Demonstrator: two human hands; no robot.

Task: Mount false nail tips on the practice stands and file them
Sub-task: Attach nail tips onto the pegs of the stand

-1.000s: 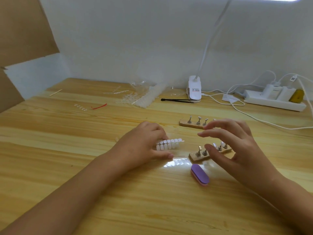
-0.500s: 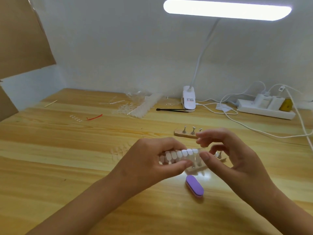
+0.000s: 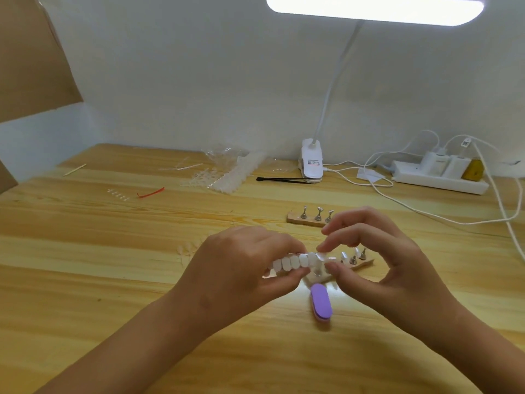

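Wooden desk. I am holding the nail-tip strip in the left grip over the near stand; the right grip is pinching its end tip. Detaching step, I judge; next needs a clean twist-off.

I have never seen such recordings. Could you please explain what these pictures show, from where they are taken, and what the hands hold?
There is no machine: a person works with two bare hands. All pictures come from one camera worn on the head, looking down at a wooden table. The left hand grips a strip of white nail tips; the right hand pinches its end with the fingers. Below them lie a purple file and the near stand, wood with metal pegs; the far stand sits behind. Further back: a clip lamp, a power strip.
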